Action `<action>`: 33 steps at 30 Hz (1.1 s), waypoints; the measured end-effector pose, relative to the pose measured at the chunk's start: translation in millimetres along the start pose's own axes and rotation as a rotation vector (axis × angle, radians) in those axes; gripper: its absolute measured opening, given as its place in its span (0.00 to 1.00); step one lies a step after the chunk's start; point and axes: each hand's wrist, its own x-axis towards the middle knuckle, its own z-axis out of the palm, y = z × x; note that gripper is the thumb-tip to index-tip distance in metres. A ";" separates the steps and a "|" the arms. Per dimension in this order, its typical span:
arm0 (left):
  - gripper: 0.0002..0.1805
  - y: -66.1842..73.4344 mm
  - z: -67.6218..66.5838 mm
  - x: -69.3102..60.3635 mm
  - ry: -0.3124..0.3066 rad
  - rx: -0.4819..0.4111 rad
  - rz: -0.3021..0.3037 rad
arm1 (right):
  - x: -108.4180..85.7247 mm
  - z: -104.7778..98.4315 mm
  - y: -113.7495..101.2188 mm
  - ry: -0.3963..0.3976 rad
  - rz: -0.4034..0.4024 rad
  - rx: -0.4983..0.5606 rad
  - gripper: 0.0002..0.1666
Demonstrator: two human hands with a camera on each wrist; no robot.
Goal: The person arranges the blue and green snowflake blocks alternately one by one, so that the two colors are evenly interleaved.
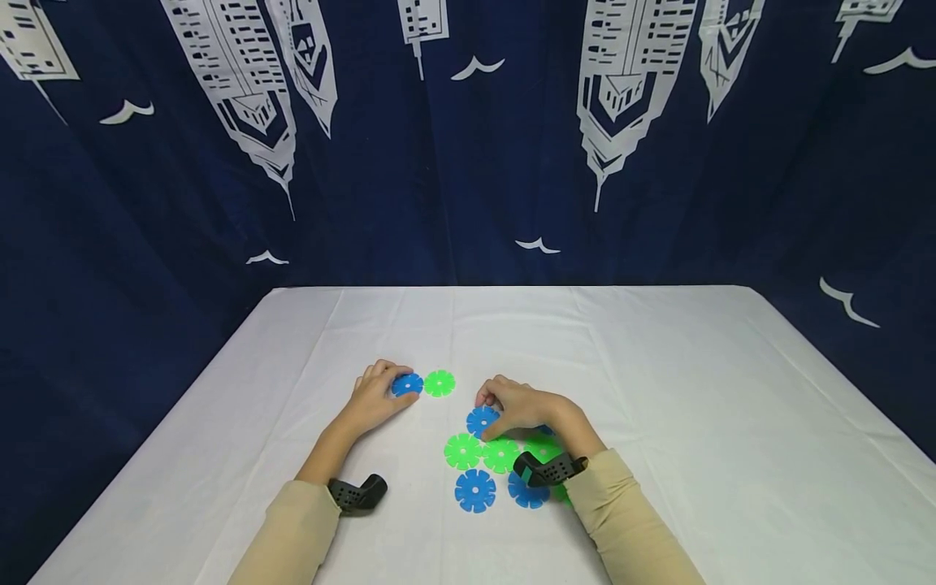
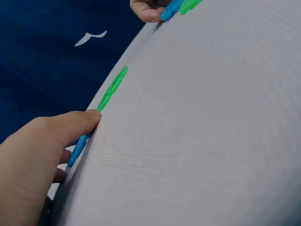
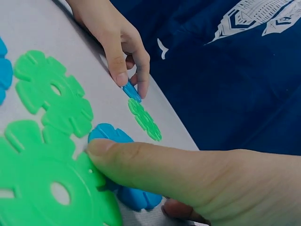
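Between the thumb and fingers of my left hand [image 1: 374, 398] is a blue flower-shaped notched disc [image 1: 406, 385], lying flat on the table. A green notched disc [image 1: 439, 383] lies right beside it, edge to edge. My right hand [image 1: 521, 408] holds another blue notched disc [image 3: 138, 198] by its edges, thumb on the near side and fingers on the far side. This disc is at the top of a cluster, touching or nearly touching green discs [image 1: 500, 455]. In the right wrist view the thumb covers its middle.
Nearer me lie more green discs [image 1: 462, 451] and blue discs [image 1: 475, 491], some partly hidden under the right wrist and its black strap device [image 1: 550, 470]. A white cloth covers the table [image 1: 673, 382]. Behind it hangs a dark blue curtain [image 1: 453, 162] with white prints.
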 end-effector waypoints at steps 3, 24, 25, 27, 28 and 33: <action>0.27 0.6 -0.5 -0.3 0.001 -0.002 0.001 | 2.2 0.8 0.9 -0.011 -0.042 0.082 0.25; 0.27 -0.2 0.3 0.2 -0.001 -0.010 0.001 | 20.0 11.7 14.0 0.398 -0.025 0.428 0.20; 0.27 0.0 0.3 0.1 -0.002 -0.014 -0.001 | 21.1 13.4 14.0 0.439 -0.004 0.438 0.20; 0.27 -0.1 0.5 0.2 -0.003 -0.016 -0.002 | 22.9 16.7 13.8 0.512 0.017 0.456 0.20; 0.27 -0.2 0.6 0.2 -0.003 -0.016 -0.003 | 23.5 18.4 13.8 0.543 0.015 0.466 0.19; 0.28 -2.0 1.1 1.3 0.001 -0.020 -0.005 | 24.0 24.9 14.2 0.659 -0.058 0.408 0.11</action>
